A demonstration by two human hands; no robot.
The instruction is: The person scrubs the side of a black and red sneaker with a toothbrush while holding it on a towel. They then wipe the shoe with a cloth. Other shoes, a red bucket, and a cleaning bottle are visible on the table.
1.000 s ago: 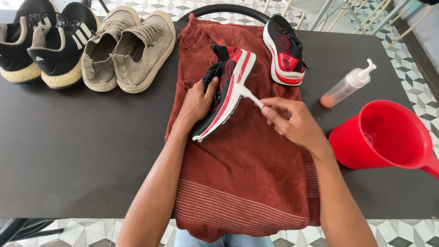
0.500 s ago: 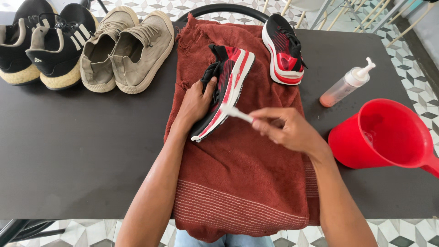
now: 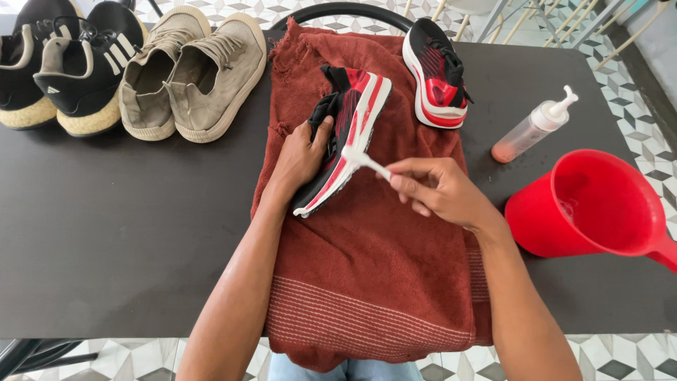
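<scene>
1. Head view: left hand (image 3: 300, 156) clamps the red-and-black sneaker (image 3: 345, 134), tipped on its side on the rust-red towel (image 3: 367, 261), sole edge facing right.
2. Right hand (image 3: 437, 189) is closed around a small white brush (image 3: 363, 159); the head touches the white midsole near mid-length.
3. Step in hand, by the look of it: scrubbing the sole edge. Whether the bristles are wet is hard to tell at this size.
4. The next stroke calls for a firm left-hand hold and short passes along the edge.
5. Near: matching sneaker (image 3: 436, 74), pump bottle (image 3: 532, 127), red jug (image 3: 599, 208), two more pairs at top left on the black table (image 3: 106, 233).
</scene>
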